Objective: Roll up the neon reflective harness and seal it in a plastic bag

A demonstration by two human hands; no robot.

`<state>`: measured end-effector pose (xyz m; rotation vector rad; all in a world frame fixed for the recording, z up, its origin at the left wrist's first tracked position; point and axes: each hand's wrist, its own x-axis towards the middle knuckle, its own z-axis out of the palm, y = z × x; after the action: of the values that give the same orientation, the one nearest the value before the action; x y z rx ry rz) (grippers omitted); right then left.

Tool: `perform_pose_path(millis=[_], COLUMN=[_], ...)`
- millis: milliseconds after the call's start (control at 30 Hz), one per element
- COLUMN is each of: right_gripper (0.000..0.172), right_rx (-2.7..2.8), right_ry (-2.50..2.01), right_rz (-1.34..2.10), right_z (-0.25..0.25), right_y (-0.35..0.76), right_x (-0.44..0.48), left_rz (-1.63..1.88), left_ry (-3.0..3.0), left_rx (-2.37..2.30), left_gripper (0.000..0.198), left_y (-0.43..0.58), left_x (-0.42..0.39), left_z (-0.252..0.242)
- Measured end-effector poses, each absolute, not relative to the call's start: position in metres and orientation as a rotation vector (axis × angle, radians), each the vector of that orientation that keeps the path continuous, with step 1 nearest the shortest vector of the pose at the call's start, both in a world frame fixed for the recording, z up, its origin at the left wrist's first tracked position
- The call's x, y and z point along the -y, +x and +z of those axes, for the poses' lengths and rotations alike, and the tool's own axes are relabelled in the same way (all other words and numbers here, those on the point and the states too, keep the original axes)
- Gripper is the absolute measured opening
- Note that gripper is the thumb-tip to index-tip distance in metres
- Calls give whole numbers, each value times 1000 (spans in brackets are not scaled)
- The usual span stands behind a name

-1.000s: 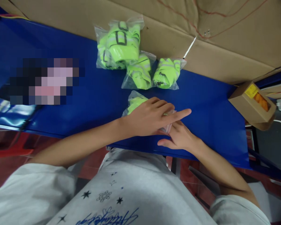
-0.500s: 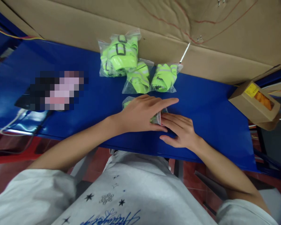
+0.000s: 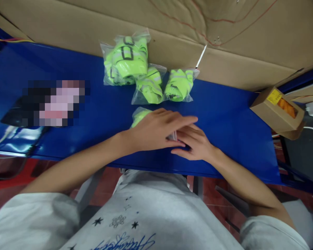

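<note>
My left hand [image 3: 158, 130] lies flat, fingers stretched out, on a clear plastic bag holding a folded neon-green vest [image 3: 140, 116] on the blue table [image 3: 224, 114]. My right hand [image 3: 191, 142] pinches the bag's open end, thumb under and fingers over, just right of my left hand. Most of the bag is hidden under my hands. Three more bagged green vests sit behind: a large one [image 3: 125, 57], a middle one [image 3: 148, 86] and a right one [image 3: 179, 85].
A big cardboard sheet [image 3: 172, 31] stands along the table's back edge. A small brown carton with an orange window [image 3: 279, 109] sits at the right end. A blurred dark item [image 3: 49, 104] and a cable lie at the left.
My left forefinger has come down from pointing to lie flat. My right hand has shifted along the bag's end and closed on it. The view has shifted slightly.
</note>
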<state>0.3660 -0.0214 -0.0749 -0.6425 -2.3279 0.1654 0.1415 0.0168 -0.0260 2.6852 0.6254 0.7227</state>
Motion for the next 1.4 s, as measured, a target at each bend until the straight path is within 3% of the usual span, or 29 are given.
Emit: perform_pose_path(millis=[100,200,300,400,467,633,767,933,1067,1167,1400], right_gripper=[68,73,50,20,16,51,46,40,42,42,33], right_rx=[2013,1927,1927,1740,1624,1505,1497,1253,1171,1183,1185], right_ry=[-772,-893,-900,-984,-1047,-1060,-1206,-1211,-1228,-1307,-1333], right_rz=[23,236,699,932,1001,1315,1408,1345,1399,1436,1401], right_z=[-62,-57,-61,-65,-67,-69,-66,-63,-61,-61,-60], right_y=[373,374,370,365,364,363,361,364,371,374,377], right_x=[25,29,31,27,22,11,11,8,3,-1,-2], left_rz=[972,944,870,760,696,583,598,662,763,794,879], left_ry=[2015,1649,1533,1389,1266,1026,836,792,779,796,894], left_rx=[-517,-418,-501,-568,-556,-528,-704,-832,-821,-778,-844], left_gripper=[76,82,89,92,93,106,94,44,26,22,35], left_y=[133,134,136,129,122,123,135,135,132,131,132], left_x=[-20,-22,-29,-40,-43,-32,-25,-30,-32,-31,-29], left_z=[-5,2,-16,-45,-60,-63,-58,-68,-73,-72,-74])
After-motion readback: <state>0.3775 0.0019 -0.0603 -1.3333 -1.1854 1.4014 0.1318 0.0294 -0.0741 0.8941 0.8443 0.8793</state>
